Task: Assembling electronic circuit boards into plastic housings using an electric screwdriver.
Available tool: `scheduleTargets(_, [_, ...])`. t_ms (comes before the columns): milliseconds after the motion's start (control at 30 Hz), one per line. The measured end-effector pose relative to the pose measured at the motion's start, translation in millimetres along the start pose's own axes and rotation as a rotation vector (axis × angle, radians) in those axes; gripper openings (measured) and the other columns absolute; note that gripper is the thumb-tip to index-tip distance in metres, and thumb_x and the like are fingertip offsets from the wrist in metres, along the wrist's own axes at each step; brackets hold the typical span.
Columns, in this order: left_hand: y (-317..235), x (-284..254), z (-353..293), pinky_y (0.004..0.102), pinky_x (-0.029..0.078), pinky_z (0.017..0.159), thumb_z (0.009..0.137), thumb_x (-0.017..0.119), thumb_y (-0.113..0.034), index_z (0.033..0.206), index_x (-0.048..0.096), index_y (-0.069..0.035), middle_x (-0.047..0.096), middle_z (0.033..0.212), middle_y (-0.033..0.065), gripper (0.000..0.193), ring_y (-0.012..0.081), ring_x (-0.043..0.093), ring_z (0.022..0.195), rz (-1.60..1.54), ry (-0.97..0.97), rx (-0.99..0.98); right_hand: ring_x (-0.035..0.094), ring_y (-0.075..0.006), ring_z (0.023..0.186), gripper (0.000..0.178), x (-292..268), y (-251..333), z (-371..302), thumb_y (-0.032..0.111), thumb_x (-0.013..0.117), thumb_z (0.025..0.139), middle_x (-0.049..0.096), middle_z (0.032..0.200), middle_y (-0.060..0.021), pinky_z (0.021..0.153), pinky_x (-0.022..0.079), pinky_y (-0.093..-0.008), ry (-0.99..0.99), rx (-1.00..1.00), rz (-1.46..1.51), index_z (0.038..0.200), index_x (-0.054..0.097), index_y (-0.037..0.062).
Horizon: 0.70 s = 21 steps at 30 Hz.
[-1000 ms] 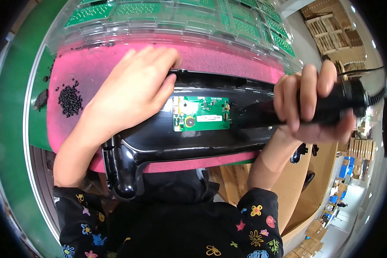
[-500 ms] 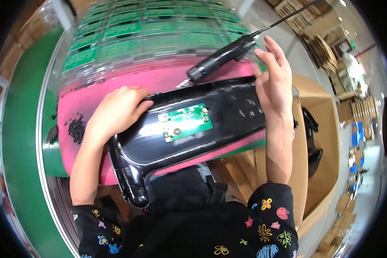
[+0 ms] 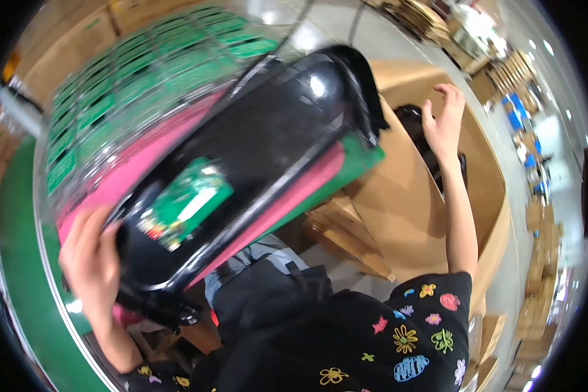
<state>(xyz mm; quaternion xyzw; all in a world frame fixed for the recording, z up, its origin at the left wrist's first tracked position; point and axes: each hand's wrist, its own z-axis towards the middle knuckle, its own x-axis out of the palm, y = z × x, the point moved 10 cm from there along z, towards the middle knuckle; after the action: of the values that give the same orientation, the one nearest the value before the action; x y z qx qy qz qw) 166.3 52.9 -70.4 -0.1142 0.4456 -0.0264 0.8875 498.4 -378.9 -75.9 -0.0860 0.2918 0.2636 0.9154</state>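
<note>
A long glossy black plastic housing (image 3: 268, 137) lies tilted across a pink foam mat (image 3: 144, 163), with a small green circuit board (image 3: 186, 206) set in its near end. My left hand (image 3: 88, 261) grips that near end of the housing. My right hand (image 3: 443, 121) is stretched out to the right over a large cardboard box (image 3: 405, 196), fingers spread, holding nothing. Black parts (image 3: 415, 127) lie inside the box just under it.
A clear tray of several green circuit boards (image 3: 111, 91) stands behind the pink mat. The green table edge (image 3: 16, 215) curves at the left. Stacks of flat cardboard (image 3: 346, 242) lie below the box; more cartons (image 3: 536, 261) at the right.
My right hand has let go of the black power screwdriver and swung right, over the cardboard box. My left hand has slid from the housing's top to grip its near end. The view has turned right.
</note>
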Motion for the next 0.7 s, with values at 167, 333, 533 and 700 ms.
scheduleTargets(167, [117,-126,-141,0.0321,0.050,0.093,0.100,0.057,-0.006,0.121,0.064,0.008,0.068,0.114,0.0147,0.026,0.0202,0.063,0.100,0.164,-0.589,-0.491,0.041,-0.0433,0.121,0.059,68,-162,-94,0.020,0.071,0.075,0.043,0.129,-0.0231,0.103,0.037,-0.0545,0.409,0.316,-0.140,0.128,0.049,0.0079])
scheduleTargets(333, [221,-182,-254,0.0349,0.052,0.091,0.092,0.066,-0.018,0.119,0.065,0.008,0.068,0.112,0.0170,0.037,0.0245,0.065,0.099,-0.187,-0.819,-0.829,0.060,-0.0280,0.109,0.060,157,-135,-214,0.045,0.071,0.084,0.061,0.116,-0.0177,0.092,0.050,-0.0372,1.520,0.383,0.146,0.124,0.056,0.0036])
scheduleTargets(533, [181,-170,-283,0.0376,0.058,0.082,0.081,0.071,-0.021,0.115,0.063,0.003,0.069,0.108,0.0138,0.043,0.0277,0.069,0.091,-0.769,-1.065,-1.071,0.059,-0.0244,0.103,0.052,149,-47,-195,0.041,0.070,0.086,0.061,0.110,-0.0146,0.088,0.050,-0.0345,1.314,0.334,0.335,0.119,0.057,0.0034])
scheduleTargets(700, [226,-161,-334,0.0383,0.060,0.076,0.094,0.062,-0.025,0.113,0.066,-0.005,0.072,0.109,0.0097,0.028,0.0228,0.071,0.091,-1.034,-1.065,-1.069,0.059,-0.0209,0.098,0.044,17,-165,-321,0.036,0.070,0.088,0.061,0.105,-0.0114,0.084,0.049,-0.0319,1.145,0.249,0.574,0.114,0.059,0.0031])
